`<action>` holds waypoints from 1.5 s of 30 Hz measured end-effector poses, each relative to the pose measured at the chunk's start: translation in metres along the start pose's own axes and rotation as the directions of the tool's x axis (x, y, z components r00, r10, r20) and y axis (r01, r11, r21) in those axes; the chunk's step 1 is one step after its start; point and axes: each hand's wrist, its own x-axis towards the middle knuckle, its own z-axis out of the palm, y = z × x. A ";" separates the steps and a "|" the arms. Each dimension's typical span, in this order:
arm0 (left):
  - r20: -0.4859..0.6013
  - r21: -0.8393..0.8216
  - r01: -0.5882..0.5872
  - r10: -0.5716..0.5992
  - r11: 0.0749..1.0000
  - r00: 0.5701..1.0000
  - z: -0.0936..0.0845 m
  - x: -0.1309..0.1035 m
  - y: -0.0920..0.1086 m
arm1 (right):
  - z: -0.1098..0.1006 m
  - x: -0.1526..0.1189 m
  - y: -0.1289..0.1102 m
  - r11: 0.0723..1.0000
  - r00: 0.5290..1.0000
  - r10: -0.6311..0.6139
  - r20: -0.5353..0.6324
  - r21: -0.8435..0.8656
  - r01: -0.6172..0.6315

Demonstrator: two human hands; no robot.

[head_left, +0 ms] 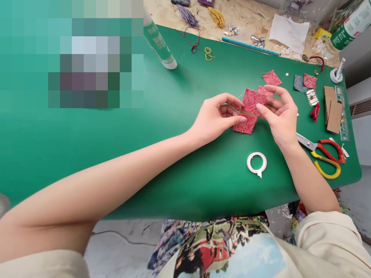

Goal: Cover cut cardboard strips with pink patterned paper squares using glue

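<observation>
In the head view, a pair of red patterned squares, set end to end across a tan strip (248,112) between the two hands, well over to the right of the green tabletop (174,177). Long axis of the pair running away from the body, leaning right at the far end. Upper red patterned square (254,100) nearer the right hand (282,116); lower red patterned square (245,126) nearer the left hand (213,116). Left hand partly closed in a light pinch at the left edge of the lower one, thumb on top; right hand half curled, thumb on the face of the upper one, fingers spread behind. Under the right fingertips, a smaller red patterned piece (264,90), with a loose red patterned patch (272,77) beyond.

On the near side, a roll of white tape (249,163), tail loose; by the right forearm, red-and-yellow-handled scissors (330,158). Farther right, brown cardboard pieces (334,116) beside a clear ruler (344,133). Along the far edge, a blue pencil (251,46) and a yellow tassel (216,16) on bare wood. Below, pale grey floor (116,249) crossed by a cable (124,238).
</observation>
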 end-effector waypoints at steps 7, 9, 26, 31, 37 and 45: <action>0.009 0.016 -0.025 0.025 1.000 1.000 0.000 0.001 -0.006 | 0.004 -0.001 -0.006 1.000 1.000 0.021 0.015 0.012 -0.021; 0.008 0.023 -0.048 0.048 0.999 0.999 0.000 0.001 -0.007 | 0.004 0.000 -0.004 0.999 0.998 0.033 0.047 0.031 -0.035; -0.007 -0.041 -0.005 0.005 0.999 1.000 -0.001 -0.001 0.000 | 0.002 0.001 -0.012 0.972 0.975 0.140 0.171 0.166 -0.168; -0.020 -0.084 0.045 -0.047 0.995 0.999 0.000 -0.001 0.002 | 0.003 0.001 -0.014 0.970 0.977 0.142 0.158 0.172 -0.169; -0.035 -0.133 0.087 -0.092 0.987 0.995 0.001 -0.003 0.006 | 0.003 0.000 -0.016 0.970 0.975 0.157 0.156 0.163 -0.182; -0.025 -0.162 0.080 -0.085 0.984 0.996 0.001 -0.001 0.005 | 0.000 0.001 -0.016 0.973 0.976 0.143 0.166 0.155 -0.170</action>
